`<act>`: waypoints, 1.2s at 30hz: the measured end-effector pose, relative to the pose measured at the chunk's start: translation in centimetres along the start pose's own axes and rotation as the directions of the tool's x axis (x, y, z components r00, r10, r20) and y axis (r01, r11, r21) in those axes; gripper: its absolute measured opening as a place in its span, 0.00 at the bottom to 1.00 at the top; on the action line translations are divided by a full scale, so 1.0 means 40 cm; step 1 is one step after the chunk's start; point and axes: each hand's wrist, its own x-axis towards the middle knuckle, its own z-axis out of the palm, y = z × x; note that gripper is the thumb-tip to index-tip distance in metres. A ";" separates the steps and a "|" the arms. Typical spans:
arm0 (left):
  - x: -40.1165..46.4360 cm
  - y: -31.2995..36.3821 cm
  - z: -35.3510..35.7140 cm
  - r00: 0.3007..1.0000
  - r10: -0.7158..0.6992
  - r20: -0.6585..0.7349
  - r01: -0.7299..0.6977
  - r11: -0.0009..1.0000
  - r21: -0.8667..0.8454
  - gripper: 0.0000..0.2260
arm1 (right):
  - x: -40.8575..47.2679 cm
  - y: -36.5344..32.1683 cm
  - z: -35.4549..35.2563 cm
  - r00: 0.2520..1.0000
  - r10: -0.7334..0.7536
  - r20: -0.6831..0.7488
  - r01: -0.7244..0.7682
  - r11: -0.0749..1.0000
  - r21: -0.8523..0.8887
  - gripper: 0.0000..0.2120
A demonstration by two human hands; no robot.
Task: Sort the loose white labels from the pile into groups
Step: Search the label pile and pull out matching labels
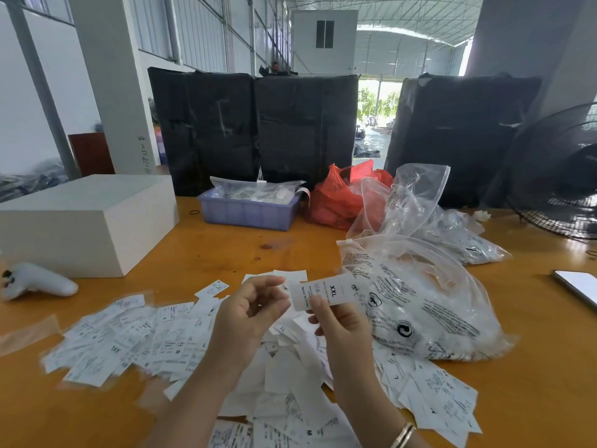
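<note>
Warehouse walls of pale corrugated sheeting rose under a translucent arched roof, with a white pillar (109, 85) at the left and an open doorway showing green trees far back. 3 tall bundles wrapped in black plastic (255, 127) stood against the far edge of an orange-brown wooden table (206, 250). On that table sat a white block-shaped box (90, 221) at the left, a white controller (35, 281) just in front of it, a lilac plastic tray (248, 211) holding bagged labels, a red plastic bag (336, 202) beside the tray, and several clear printed bags (420, 302) heaped to the right. A black fan (559, 176) stood at the right edge, and a phone (578, 286) lay near it.

Loose white labels (129, 337) were spread across the near part of the table in a wide pile, running from the left, under the forearms and on to the right beside the clear bags. The right hand (339, 324) was raised above the pile and pinched 1 label marked XXL (323, 292) by its lower edge between thumb and fingers. The left hand (252, 315) hovered just beside it, its fingers loosely curled and its fingertips close to the label's left end; whether they touched it could not be told. A gold bangle (402, 436) circled the right wrist.
</note>
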 end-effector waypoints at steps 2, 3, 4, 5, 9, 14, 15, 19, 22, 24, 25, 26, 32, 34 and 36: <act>0.000 -0.001 0.000 1.000 0.006 0.001 -0.006 1.000 -0.001 0.12 | -0.001 0.003 0.001 1.000 -0.017 0.002 0.017 0.999 -0.029 0.03; 0.001 -0.001 0.000 1.000 0.006 0.002 -0.006 1.000 -0.003 0.13 | 0.000 0.004 -0.001 1.000 -0.016 -0.006 0.016 0.999 -0.029 0.04; 0.001 0.000 0.001 1.000 0.003 0.003 -0.003 1.000 -0.005 0.13 | 0.002 0.006 -0.003 1.000 -0.017 -0.011 0.017 0.999 -0.030 0.05; 0.002 0.000 0.001 1.000 0.001 0.001 -0.001 1.000 -0.005 0.13 | 0.002 0.007 -0.005 1.000 -0.021 -0.007 0.021 0.999 -0.033 0.05; 0.002 0.000 -0.002 1.000 -0.012 0.003 0.012 1.000 -0.016 0.11 | 0.002 0.008 -0.005 0.993 -0.082 0.089 0.093 0.988 -0.126 0.12; 0.005 0.001 -0.008 1.000 -0.017 0.024 0.017 1.000 -0.007 0.09 | 0.011 0.014 -0.018 0.985 -0.075 0.156 0.114 0.959 -0.261 0.12; 0.005 0.000 -0.008 0.999 -0.022 0.037 0.022 1.000 0.001 0.10 | 0.013 0.015 -0.020 0.985 -0.063 0.161 0.107 0.953 -0.284 0.12; 0.001 -0.011 -0.001 0.997 -0.044 0.071 0.041 0.999 0.035 0.11 | 0.013 0.018 -0.015 0.975 -0.063 0.211 0.157 0.871 -0.466 0.13; 0.002 -0.016 0.003 0.998 -0.044 0.034 0.043 0.998 0.047 0.10 | 0.007 0.011 -0.013 0.975 -0.148 0.163 0.198 0.913 -0.356 0.06; 0.003 -0.016 0.005 0.999 -0.050 0.012 0.049 0.998 0.047 0.09 | 0.007 0.007 -0.018 0.980 -0.183 0.074 0.196 0.951 -0.240 0.11; 0.003 -0.017 0.005 0.999 -0.054 0.005 0.053 0.998 0.044 0.09 | 0.007 0.005 -0.019 0.979 -0.195 0.052 0.202 0.951 -0.234 0.11; 0.003 -0.017 0.005 0.999 -0.053 0.002 0.053 0.997 0.047 0.09 | 0.006 0.006 -0.017 0.978 -0.202 0.049 0.207 0.946 -0.249 0.10; 0.002 -0.021 0.004 0.998 -0.057 -0.020 0.058 0.996 0.066 0.08 | -0.009 0.018 -0.001 0.961 -0.227 0.161 0.272 0.890 -0.365 0.10; 0.004 -0.021 0.001 0.998 -0.063 -0.026 0.065 0.995 0.070 0.08 | -0.009 0.020 0.002 0.960 -0.212 0.185 0.271 0.876 -0.400 0.09; 0.003 -0.021 0.000 0.997 -0.062 -0.034 0.065 0.994 0.083 0.08 | -0.009 0.021 0.003 0.963 -0.192 0.191 0.257 0.868 -0.426 0.08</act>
